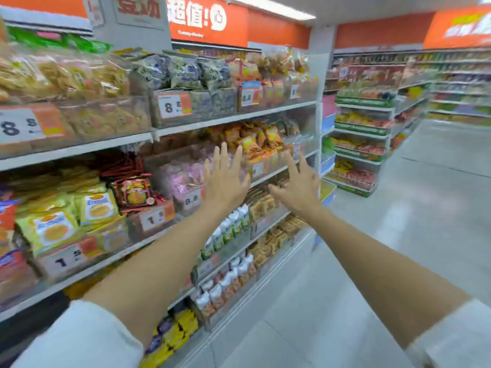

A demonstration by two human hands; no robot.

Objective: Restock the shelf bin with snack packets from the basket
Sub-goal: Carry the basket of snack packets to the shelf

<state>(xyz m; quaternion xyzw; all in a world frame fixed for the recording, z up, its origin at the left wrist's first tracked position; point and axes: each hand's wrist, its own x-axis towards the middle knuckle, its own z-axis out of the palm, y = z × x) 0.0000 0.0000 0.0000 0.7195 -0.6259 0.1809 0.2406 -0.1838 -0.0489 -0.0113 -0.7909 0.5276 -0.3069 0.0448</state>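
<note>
Both my arms reach out toward the snack shelving on the left. My left hand [225,176] is spread with straight fingers in front of a clear shelf bin [186,179] of pink packets, holding nothing. My right hand [299,187] is also spread and empty, in front of the shelf edge below a bin of orange snack packets [255,142]. Whether either hand touches the shelf cannot be told. No basket is in view.
Shelves of snack bins with price tags run along the left: yellow-green packets [53,227], red packets [134,193], grey-purple bags [186,73] above. Lower shelves hold small packets [225,282]. A grey tiled aisle [398,235] lies to the right, with more shelving [358,144] beyond.
</note>
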